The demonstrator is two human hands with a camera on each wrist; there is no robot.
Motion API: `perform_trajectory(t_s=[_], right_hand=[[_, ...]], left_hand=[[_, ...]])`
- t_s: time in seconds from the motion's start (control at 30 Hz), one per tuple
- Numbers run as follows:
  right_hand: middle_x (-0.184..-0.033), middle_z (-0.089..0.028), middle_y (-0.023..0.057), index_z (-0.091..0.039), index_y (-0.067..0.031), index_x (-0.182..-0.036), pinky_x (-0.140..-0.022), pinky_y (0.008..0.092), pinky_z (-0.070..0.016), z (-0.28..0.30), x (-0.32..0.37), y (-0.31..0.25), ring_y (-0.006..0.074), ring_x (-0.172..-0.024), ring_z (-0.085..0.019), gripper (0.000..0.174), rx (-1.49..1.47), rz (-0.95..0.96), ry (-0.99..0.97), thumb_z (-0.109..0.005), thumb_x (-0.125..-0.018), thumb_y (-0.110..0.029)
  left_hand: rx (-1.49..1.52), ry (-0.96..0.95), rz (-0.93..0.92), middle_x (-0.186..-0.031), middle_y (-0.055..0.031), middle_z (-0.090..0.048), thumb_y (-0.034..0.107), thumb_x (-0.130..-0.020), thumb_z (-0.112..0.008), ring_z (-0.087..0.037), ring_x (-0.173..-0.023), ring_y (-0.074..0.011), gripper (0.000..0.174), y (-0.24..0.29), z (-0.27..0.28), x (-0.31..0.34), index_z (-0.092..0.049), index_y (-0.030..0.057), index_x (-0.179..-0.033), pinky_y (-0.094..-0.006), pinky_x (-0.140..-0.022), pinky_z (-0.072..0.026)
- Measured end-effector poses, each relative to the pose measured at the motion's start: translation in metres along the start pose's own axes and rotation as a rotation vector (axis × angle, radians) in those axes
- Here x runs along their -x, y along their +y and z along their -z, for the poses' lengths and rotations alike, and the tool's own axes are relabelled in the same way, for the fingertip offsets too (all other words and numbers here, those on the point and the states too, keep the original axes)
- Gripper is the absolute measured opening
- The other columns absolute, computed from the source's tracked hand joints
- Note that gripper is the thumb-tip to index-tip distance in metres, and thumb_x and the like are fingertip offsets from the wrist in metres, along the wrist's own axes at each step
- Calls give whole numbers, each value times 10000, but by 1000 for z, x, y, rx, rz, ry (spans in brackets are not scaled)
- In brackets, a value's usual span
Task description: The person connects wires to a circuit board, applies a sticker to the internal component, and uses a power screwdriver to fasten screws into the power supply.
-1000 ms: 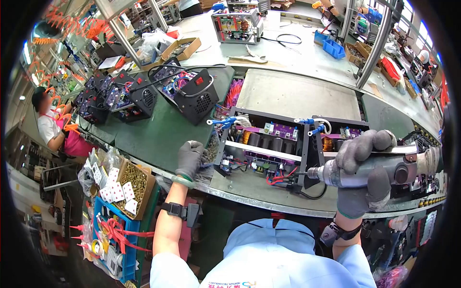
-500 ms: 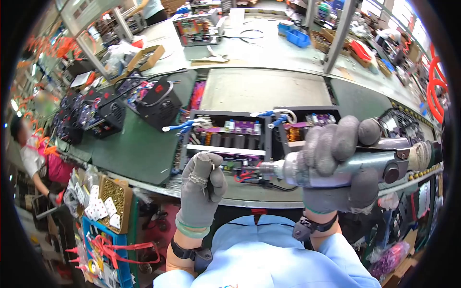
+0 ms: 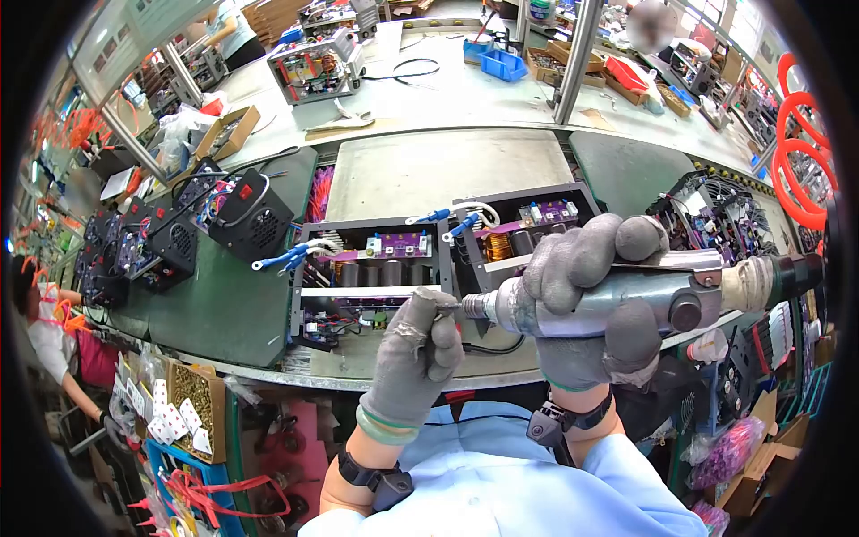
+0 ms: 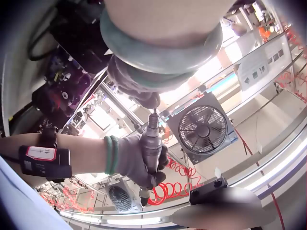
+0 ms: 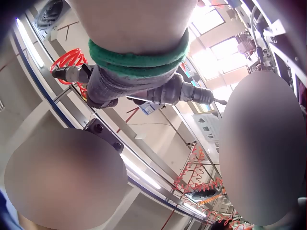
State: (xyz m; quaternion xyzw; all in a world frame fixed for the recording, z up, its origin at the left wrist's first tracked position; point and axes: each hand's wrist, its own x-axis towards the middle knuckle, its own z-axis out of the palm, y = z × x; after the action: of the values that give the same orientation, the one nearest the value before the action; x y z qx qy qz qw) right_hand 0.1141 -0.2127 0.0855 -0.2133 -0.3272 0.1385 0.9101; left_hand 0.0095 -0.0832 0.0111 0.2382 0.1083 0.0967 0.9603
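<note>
My gloved right hand (image 3: 557, 276) grips a silver pneumatic screwdriver (image 3: 631, 302) lying sideways, its nose pointing left. In front of that nose, my gloved left hand (image 3: 407, 362) pinches a small screw between thumb and forefinger; the fingertips mostly hide it. In the left wrist view the screwdriver (image 4: 152, 139) has its bit right at the left fingertips. Behind both hands stand two open black chassis, the left chassis (image 3: 365, 292) and the right chassis (image 3: 586, 197), with purple boards, capacitors and blue-tipped cables (image 3: 291, 257). The screwdriver and right hand overlap the right chassis in the head view.
Finished-looking black units (image 3: 250, 215) stand on the green bench at left. Below them is a carton of brass-coloured small parts (image 3: 192, 389) with playing cards on it. A pale board (image 3: 447, 170) lies behind the chassis; a red coiled hose (image 3: 796, 134) hangs at right.
The left hand has left the small-parts spot beside the chassis and come right to the screwdriver's tip. The right hand keeps its grip on the screwdriver. The head view has turned right.
</note>
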Motion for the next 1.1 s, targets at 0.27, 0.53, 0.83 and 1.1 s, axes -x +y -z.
perform_trajectory(t_s=[0.27,0.53,0.83,1.1], right_hand=[[-855,-602,87,-548,-74,-1259,-566,378,-573,20,-26,28,190,-692,-646,544,18,109,-534,-799,-819,-272],[-914,-544,64,-508,-157,-1272,-586,361,-506,-2,-23,20,198,-749,-592,530,11,-282,-235,-770,-812,-197],[-915,-622,71,-582,-54,-1139,-645,289,-542,49,-69,36,153,-747,-633,365,475,-174,-90,-756,-827,-125],[-912,-653,67,-601,-37,-1143,-602,253,-533,60,-59,37,131,-707,-632,309,290,-249,21,-720,-860,-75]], left_hand=[[-55,20,10,-619,31,-491,377,-1020,-505,-415,-486,-69,309,-2,15,1,-605,89,-974,-210,-425,-296],[-86,12,44,-616,16,-511,437,-994,-524,-438,-492,-81,373,7,18,12,-602,72,-981,-205,-421,-315],[-489,482,-326,-708,47,-580,274,-999,-555,-457,-490,-7,202,87,61,69,-610,85,-1046,-151,-379,-301],[-457,684,-429,-704,38,-498,411,-977,-568,-480,-643,-79,287,194,214,30,-602,146,-872,-263,-568,-407]])
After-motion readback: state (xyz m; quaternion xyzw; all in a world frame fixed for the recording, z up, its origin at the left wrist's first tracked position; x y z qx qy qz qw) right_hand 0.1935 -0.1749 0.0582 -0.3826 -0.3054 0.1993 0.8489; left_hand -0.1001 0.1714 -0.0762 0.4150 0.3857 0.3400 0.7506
